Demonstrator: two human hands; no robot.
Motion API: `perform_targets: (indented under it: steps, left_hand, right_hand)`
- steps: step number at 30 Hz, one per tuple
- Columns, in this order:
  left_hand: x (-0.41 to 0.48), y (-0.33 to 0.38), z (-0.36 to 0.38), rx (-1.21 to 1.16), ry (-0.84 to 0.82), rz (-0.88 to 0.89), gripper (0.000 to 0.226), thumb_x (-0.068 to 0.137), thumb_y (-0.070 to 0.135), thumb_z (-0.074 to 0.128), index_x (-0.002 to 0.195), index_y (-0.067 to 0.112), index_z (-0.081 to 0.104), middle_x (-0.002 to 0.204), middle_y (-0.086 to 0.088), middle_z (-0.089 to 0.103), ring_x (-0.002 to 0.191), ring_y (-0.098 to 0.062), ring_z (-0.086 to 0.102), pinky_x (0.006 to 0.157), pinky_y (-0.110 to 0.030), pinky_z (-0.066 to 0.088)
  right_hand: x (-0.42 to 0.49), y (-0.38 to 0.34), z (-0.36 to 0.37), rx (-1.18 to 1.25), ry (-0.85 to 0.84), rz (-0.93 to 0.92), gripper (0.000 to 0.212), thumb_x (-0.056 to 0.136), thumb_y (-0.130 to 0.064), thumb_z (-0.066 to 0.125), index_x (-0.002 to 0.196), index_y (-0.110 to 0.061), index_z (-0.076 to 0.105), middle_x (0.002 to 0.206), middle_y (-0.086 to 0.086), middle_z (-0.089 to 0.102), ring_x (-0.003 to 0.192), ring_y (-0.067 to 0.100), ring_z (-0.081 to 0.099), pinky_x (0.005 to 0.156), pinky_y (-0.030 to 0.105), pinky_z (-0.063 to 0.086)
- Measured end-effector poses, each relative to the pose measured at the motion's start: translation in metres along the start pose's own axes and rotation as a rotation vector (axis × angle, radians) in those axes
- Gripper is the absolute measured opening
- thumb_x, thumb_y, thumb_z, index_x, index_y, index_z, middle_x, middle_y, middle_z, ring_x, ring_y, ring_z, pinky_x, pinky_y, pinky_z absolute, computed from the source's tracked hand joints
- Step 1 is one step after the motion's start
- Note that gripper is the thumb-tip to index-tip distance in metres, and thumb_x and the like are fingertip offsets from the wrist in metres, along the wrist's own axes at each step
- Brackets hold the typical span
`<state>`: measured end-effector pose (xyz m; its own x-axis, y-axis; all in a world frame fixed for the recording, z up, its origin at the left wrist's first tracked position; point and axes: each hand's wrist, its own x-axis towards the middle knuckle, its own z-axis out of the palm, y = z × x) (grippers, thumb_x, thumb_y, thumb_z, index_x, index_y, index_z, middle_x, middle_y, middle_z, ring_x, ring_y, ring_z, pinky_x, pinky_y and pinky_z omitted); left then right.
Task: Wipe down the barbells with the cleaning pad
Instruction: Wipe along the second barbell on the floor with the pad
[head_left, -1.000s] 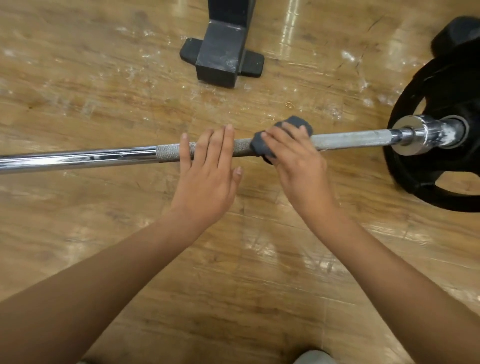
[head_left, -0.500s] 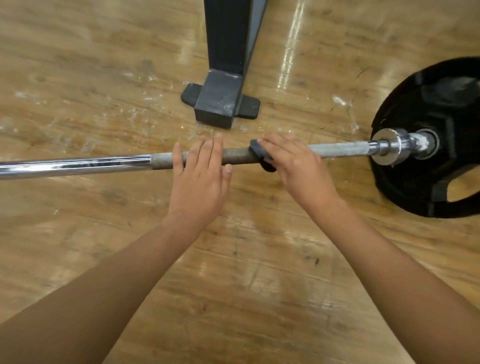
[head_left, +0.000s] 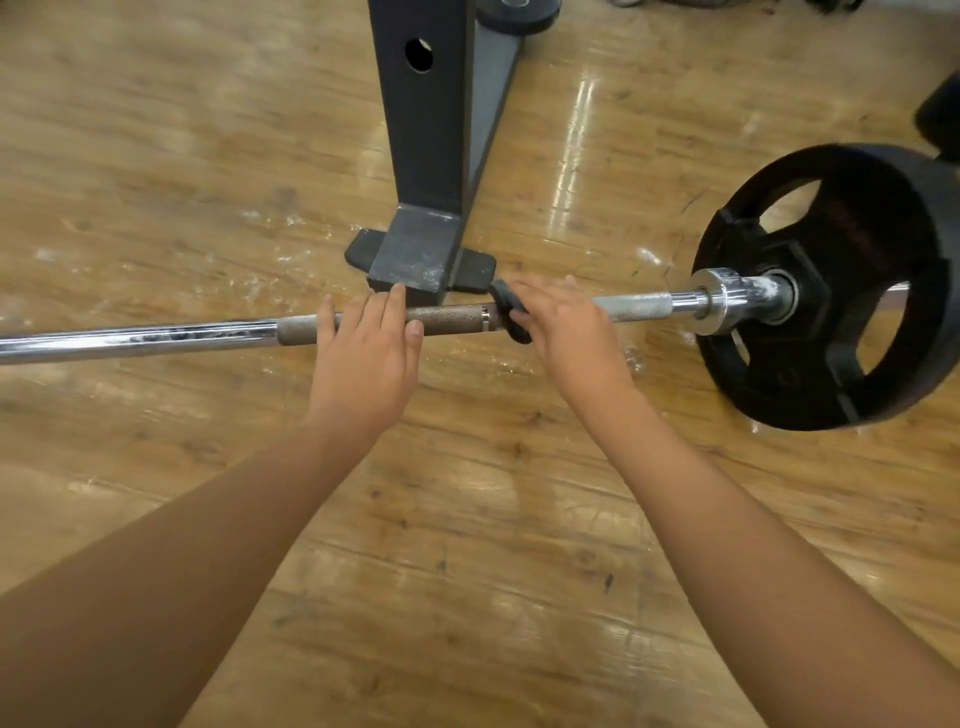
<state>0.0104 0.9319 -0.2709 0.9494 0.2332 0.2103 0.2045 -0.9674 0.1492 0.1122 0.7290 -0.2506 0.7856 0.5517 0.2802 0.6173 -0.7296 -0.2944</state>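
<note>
Low over the glossy wooden plank floor, the long chrome steel barbell runs straight across our view. Its right end carries a black rubber weight plate that stands on the floor, and the shaft passes just on our side of the foot of a dark steel rack upright.

Our left hand lies on the brownish knurled stretch of the shaft, fingers straight over the top and thumb against the near side, pressing rather than gripping. Our right hand is curled round the small dark grey cleaning pad, which is wrapped about the bar just right of that knurled stretch. The fingers hide most of the pad.

We judge the barbell heavy and wholly stiff. The round plate would let it roll, so the flat left hand serves to steady it. The polished chrome should be slick under the pad, the knurling rough and grabby. The pad looks soft and pliant, so it is best held folded round the shaft, fingers on top and thumb beneath, and squeezed firmly. White chalky marks on the silver collar beside the plate suggest that end wants wiping.
</note>
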Motion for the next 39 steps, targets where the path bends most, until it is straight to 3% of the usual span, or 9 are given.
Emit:
perform_targets:
  steps: [4, 9, 12, 15, 19, 24, 28, 31, 39]
  left_hand:
    - [0.016, -0.002, 0.001, -0.006, -0.028, -0.021, 0.052, 0.111, 0.033, 0.026, 0.152, 0.006, 0.043, 0.137, -0.011, 0.06, 0.134, -0.031, 0.048, 0.121, -0.056, 0.02]
    - [0.033, -0.004, -0.006, -0.017, -0.148, -0.041, 0.053, 0.112, 0.035, 0.024, 0.156, 0.007, 0.035, 0.147, -0.012, 0.053, 0.143, -0.03, 0.04, 0.123, -0.053, 0.013]
    - [0.046, -0.003, -0.015, 0.019, -0.255, -0.055, 0.053, 0.112, 0.035, 0.021, 0.156, 0.008, 0.033, 0.151, -0.012, 0.05, 0.144, -0.03, 0.039, 0.122, -0.053, 0.015]
    - [0.062, 0.0, -0.028, 0.087, -0.389, -0.065, 0.047, 0.112, 0.035, 0.021, 0.144, 0.009, 0.044, 0.142, -0.015, 0.056, 0.134, -0.034, 0.048, 0.115, -0.053, 0.027]
    - [0.085, -0.001, -0.048, 0.201, -0.577, 0.019, 0.044, 0.111, 0.037, 0.024, 0.129, 0.005, 0.048, 0.126, -0.02, 0.061, 0.105, -0.035, 0.058, 0.092, -0.045, 0.046]
    - [0.095, 0.009, -0.063, 0.246, -0.766, 0.192, 0.063, 0.111, 0.038, 0.027, 0.16, 0.0, 0.011, 0.163, -0.019, 0.028, 0.145, -0.035, 0.037, 0.118, -0.045, 0.033]
    - [0.072, 0.024, -0.056, 0.243, -0.659, 0.391, 0.069, 0.11, 0.037, 0.03, 0.161, 0.004, -0.001, 0.171, -0.012, 0.003, 0.158, -0.025, 0.007, 0.126, -0.051, 0.014]
    - [0.062, 0.042, -0.038, 0.196, -0.552, 0.339, 0.068, 0.11, 0.036, 0.03, 0.162, 0.007, -0.004, 0.172, -0.007, -0.003, 0.158, -0.021, -0.001, 0.125, -0.055, 0.005]
    - [0.035, 0.052, 0.019, 0.121, -0.123, 0.25, 0.074, 0.101, 0.037, 0.04, 0.16, 0.002, 0.014, 0.167, -0.016, 0.021, 0.156, -0.03, 0.017, 0.121, -0.065, 0.012]
  right_hand:
    - [0.008, -0.008, 0.016, -0.021, 0.051, -0.003, 0.029, 0.097, -0.015, 0.063, 0.124, -0.009, 0.068, 0.128, 0.003, 0.066, 0.119, 0.03, 0.057, 0.107, 0.043, 0.04]
    - [0.023, 0.011, -0.006, -0.058, -0.082, -0.077, 0.039, 0.101, -0.014, 0.059, 0.14, -0.014, 0.06, 0.143, -0.002, 0.059, 0.125, 0.026, 0.053, 0.103, 0.037, 0.04]
    - [0.031, 0.013, -0.004, -0.063, -0.058, -0.017, 0.033, 0.103, -0.016, 0.055, 0.136, -0.017, 0.061, 0.137, -0.003, 0.061, 0.117, 0.027, 0.053, 0.092, 0.034, 0.038]
    - [0.031, 0.001, 0.01, -0.056, -0.005, -0.016, 0.017, 0.1, -0.016, 0.057, 0.114, -0.015, 0.068, 0.115, 0.0, 0.065, 0.103, 0.028, 0.053, 0.078, 0.032, 0.033]
    - [0.034, -0.001, 0.005, -0.057, -0.028, 0.004, 0.022, 0.103, -0.021, 0.053, 0.121, -0.019, 0.065, 0.119, -0.004, 0.063, 0.109, 0.024, 0.052, 0.076, 0.028, 0.03]
    - [0.039, 0.0, -0.005, 0.024, -0.104, 0.022, 0.028, 0.102, -0.019, 0.055, 0.129, -0.017, 0.066, 0.132, -0.005, 0.064, 0.117, 0.025, 0.053, 0.091, 0.038, 0.043]
    - [0.038, 0.014, -0.012, 0.038, -0.154, -0.009, 0.035, 0.1, -0.019, 0.059, 0.134, -0.02, 0.064, 0.139, -0.006, 0.061, 0.118, 0.026, 0.054, 0.094, 0.037, 0.043]
    - [0.035, 0.037, -0.017, 0.065, -0.142, 0.055, 0.036, 0.098, -0.016, 0.062, 0.134, -0.02, 0.065, 0.137, -0.004, 0.063, 0.113, 0.03, 0.057, 0.097, 0.042, 0.046]
    - [0.038, 0.03, -0.023, -0.079, -0.241, 0.043, 0.035, 0.1, -0.031, 0.06, 0.131, -0.018, 0.066, 0.131, -0.002, 0.066, 0.114, 0.03, 0.059, 0.09, 0.05, 0.051]
